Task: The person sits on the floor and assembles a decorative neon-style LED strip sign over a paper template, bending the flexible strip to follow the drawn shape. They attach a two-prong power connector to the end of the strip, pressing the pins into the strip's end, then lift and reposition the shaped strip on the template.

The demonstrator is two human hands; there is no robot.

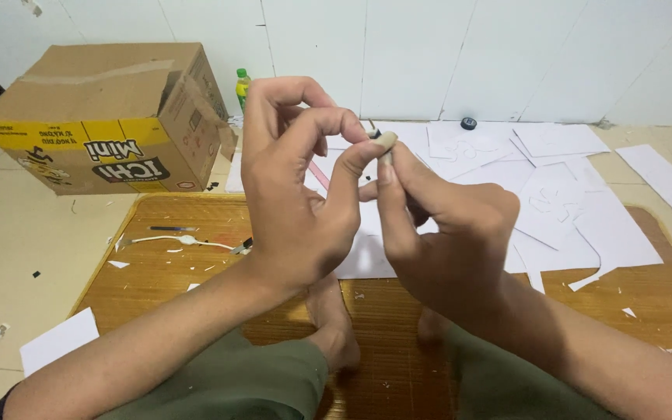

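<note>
Above the woven bamboo mat (157, 288), both hands meet at chest height over the sitter's bare feet. Left hand (293, 210) curls its fingers loosely, thumb and forefinger pinching one end of a small tan object (386, 141), seemingly a short stub or tube, though it is too small to tell for sure. Right hand (445, 233) closes around the lower end from beneath, steadying it so the fingertips can work on it close to the eyes. On the far side of the mat lie white paper sheets (569, 210), flat and matte, some with curved shapes cut out. Left of the mat sits a brown cardboard box (103, 117) tipped on its side, a green bottle (242, 87) behind it. On the mat's left part rest a thin white cable (173, 241) and scattered paper scraps
</note>
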